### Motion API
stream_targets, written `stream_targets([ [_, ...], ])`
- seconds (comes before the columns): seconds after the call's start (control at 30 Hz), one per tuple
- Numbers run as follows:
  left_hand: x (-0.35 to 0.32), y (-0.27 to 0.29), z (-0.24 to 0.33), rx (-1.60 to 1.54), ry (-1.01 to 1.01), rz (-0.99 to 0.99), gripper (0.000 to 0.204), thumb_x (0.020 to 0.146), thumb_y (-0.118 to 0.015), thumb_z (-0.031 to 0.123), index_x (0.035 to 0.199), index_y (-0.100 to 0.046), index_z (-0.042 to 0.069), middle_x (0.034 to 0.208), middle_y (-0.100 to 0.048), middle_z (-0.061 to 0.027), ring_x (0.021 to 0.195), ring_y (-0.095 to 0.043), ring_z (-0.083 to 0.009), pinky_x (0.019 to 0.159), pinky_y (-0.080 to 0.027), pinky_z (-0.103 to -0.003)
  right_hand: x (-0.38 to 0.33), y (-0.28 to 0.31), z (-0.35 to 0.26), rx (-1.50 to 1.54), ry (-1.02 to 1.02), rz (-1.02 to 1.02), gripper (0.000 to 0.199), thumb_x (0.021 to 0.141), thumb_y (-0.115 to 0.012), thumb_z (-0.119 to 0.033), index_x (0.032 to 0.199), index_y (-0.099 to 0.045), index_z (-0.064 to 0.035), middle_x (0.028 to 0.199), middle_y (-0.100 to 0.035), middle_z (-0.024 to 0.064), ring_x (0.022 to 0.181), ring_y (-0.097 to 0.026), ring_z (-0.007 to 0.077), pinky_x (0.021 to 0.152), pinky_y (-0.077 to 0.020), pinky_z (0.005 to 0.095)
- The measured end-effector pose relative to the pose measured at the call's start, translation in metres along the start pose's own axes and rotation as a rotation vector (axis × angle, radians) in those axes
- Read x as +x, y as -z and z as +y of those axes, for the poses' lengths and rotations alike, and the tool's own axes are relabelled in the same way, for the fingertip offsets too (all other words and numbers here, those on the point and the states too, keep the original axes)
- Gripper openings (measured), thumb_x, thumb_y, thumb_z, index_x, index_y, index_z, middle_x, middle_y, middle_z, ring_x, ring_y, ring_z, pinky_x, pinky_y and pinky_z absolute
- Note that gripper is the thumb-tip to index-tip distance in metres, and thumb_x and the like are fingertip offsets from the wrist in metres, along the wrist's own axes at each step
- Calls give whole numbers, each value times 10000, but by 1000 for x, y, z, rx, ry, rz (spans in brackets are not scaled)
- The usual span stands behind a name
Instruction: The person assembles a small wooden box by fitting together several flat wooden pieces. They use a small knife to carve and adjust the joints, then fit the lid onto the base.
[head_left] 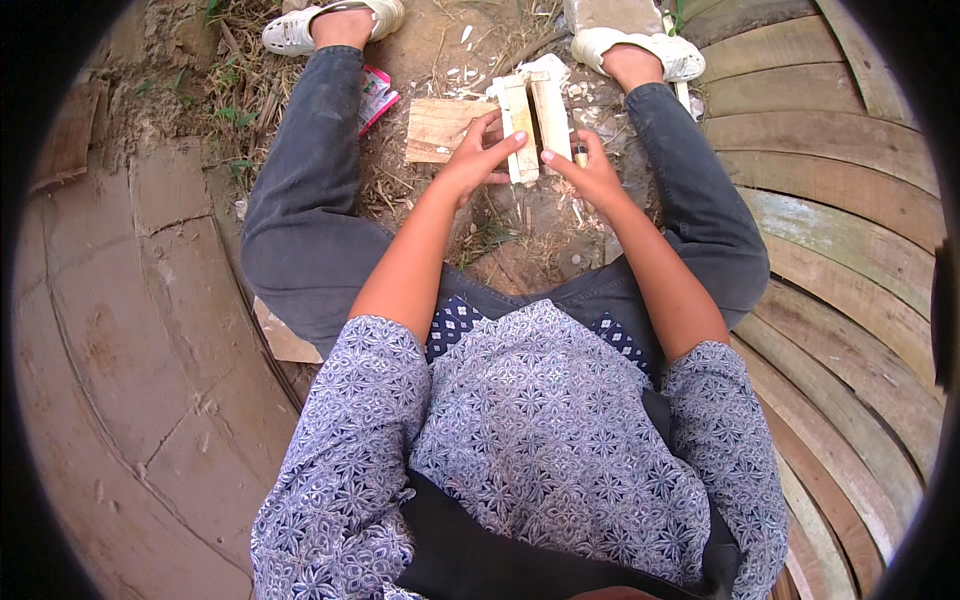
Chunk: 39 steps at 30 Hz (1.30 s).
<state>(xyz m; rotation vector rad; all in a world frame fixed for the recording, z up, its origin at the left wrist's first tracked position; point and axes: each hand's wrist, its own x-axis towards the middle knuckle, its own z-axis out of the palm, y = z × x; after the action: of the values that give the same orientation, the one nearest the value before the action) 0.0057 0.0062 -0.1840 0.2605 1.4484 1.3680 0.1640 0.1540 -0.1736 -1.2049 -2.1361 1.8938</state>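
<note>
Two pale wooden blocks stand side by side between my hands, with a dark narrow gap between them. My left hand (478, 163) grips the left wooden block (517, 125), thumb on its face. The fingers of my right hand (592, 172) close around the right wooden block (550, 112), thumb at its lower end. By my right fingers shows a small yellow and black piece (581, 155); whether it is held, and what it is, I cannot make out. A flat wooden board (438, 128) lies on the ground just left of my left hand.
Pale wood shavings (460, 75) litter the ground between my feet. A pink and white packet (376, 97) lies beside my left leg. A stone block (612, 14) sits near my right shoe. Wooden planks (830, 215) line the right; cracked brown slabs (130, 330) the left.
</note>
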Motion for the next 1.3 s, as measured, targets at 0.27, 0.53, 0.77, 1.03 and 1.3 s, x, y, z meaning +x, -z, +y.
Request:
stream_targets([
  [0.27,-2,-2,-1,-14,-14,-13,946,834,-783,422,1534,-239,92,1442,-459,-189,1240,-540,-277,866,-552,-434,-3,-3,3,-39,31,-14,851,744,-846,-458,1328,-406,-20,1268,-547,166,1125,-560,241,944,-461,370],
  [0.53,-5,-6,8,125,-107,62,870,858,-765,337,1517,-277,44,1418,-483,-216,1246,-545,-294,965,-502,-426,-5,-3,6,77,-87,-60,620,882,-679,-515,1311,-441,-134,1192,-544,50,976,-533,142,707,-451,317],
  [0.77,-9,27,16,248,-230,212,701,909,-642,372,1488,-382,75,1351,-548,-197,1224,-549,-273,1012,-424,-377,-2,-5,1,261,-89,-90,401,979,-520,-518,1191,-580,-183,1138,-578,-29,966,-532,101,689,-435,281],
  [1.03,-2,32,-5,335,-125,325,800,798,-833,315,1357,-367,-19,1269,-586,-198,1160,-586,-245,985,-473,-351,13,-6,-2,313,-99,-216,482,967,-566,-481,1301,-525,-136,1219,-621,0,1010,-607,105,627,-427,258],
  [1.3,24,32,-10,442,-226,270,796,812,-795,381,1410,-420,12,1214,-590,-225,1226,-513,-324,1015,-441,-404,12,-4,1,199,128,-22,924,778,-817,-437,1464,-370,-7,1238,-595,50,951,-612,138,594,-480,288],
])
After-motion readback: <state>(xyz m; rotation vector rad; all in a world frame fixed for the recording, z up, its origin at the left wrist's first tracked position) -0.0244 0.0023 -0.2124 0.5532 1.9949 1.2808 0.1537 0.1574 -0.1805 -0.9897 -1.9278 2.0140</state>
